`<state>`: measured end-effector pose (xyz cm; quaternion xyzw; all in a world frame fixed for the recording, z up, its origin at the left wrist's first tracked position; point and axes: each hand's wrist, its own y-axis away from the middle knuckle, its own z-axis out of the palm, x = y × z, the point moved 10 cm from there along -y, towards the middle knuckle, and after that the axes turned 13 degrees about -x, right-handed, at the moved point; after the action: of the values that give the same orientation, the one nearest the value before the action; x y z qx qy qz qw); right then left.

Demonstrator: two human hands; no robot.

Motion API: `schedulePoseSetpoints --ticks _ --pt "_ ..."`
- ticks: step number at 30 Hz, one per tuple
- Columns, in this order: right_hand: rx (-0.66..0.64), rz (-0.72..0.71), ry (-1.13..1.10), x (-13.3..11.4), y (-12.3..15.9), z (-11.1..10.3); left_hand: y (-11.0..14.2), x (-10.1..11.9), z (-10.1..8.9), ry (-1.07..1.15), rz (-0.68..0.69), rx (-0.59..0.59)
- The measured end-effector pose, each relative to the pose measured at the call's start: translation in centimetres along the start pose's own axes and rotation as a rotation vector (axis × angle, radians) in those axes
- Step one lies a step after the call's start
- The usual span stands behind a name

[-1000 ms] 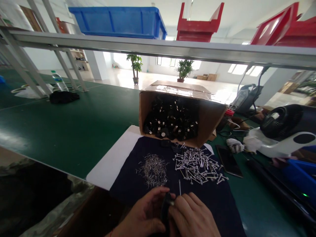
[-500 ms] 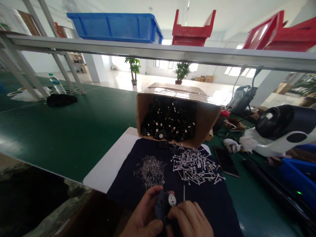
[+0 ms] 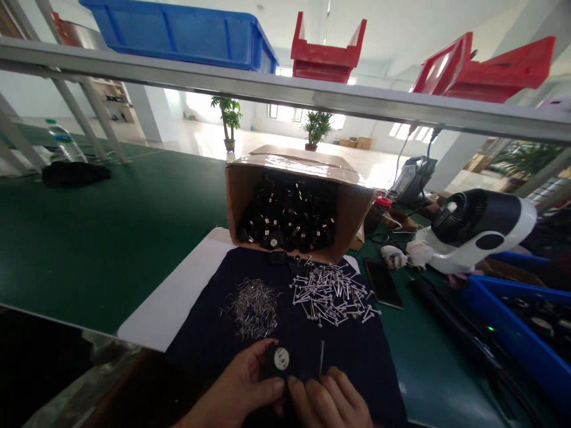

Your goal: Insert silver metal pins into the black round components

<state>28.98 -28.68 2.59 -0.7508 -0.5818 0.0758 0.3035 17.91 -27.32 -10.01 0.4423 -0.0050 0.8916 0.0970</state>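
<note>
My left hand (image 3: pixel 234 393) and my right hand (image 3: pixel 328 401) meet at the bottom edge, over a dark cloth (image 3: pixel 285 333). Together they grip a small black round part (image 3: pixel 277 359) with a silver disc on its face. A single metal pin (image 3: pixel 322 358) lies on the cloth just above my right fingers. Further up the cloth lie a pile of thin short pins (image 3: pixel 253 306) and a pile of larger headed pins (image 3: pixel 331 291). Behind them a cardboard box (image 3: pixel 352 205) lies on its side, full of black parts (image 3: pixel 288 223).
A white sheet (image 3: pixel 178 291) lies under the cloth on the green table (image 3: pixel 102 238). A phone (image 3: pixel 383 283), a white and black fan (image 3: pixel 477 229) and a blue bin (image 3: pixel 513 321) sit to the right. A metal rail (image 3: pixel 285 92) crosses overhead with blue and red bins above.
The black part has turned so its silver disc faces me squarely. The view has swung to the right and lifted slightly, shifting everything leftward in the picture.
</note>
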Motion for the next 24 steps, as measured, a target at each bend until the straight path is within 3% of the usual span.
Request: schedulePoseSetpoints --ticks 5,9,13,17,24 --pt "-0.184 0.418 -0.089 7.6 1.4 3.9 0.0 0.0 -0.1 0.010 0.005 0.041" --pt "-0.296 0.561 -0.004 10.2 1.7 7.0 -0.3 0.6 0.1 -0.081 -0.009 0.031" --pt "-0.329 0.571 0.051 10.1 1.7 7.5 -0.5 1.5 0.5 -0.101 0.005 0.023" --pt "-0.305 0.570 0.055 9.4 2.5 6.0 -0.5 2.7 1.6 -0.047 -0.001 0.022" --pt "-0.106 0.321 -0.368 5.6 1.1 2.6 -1.0 2.6 2.3 0.216 0.019 0.016"
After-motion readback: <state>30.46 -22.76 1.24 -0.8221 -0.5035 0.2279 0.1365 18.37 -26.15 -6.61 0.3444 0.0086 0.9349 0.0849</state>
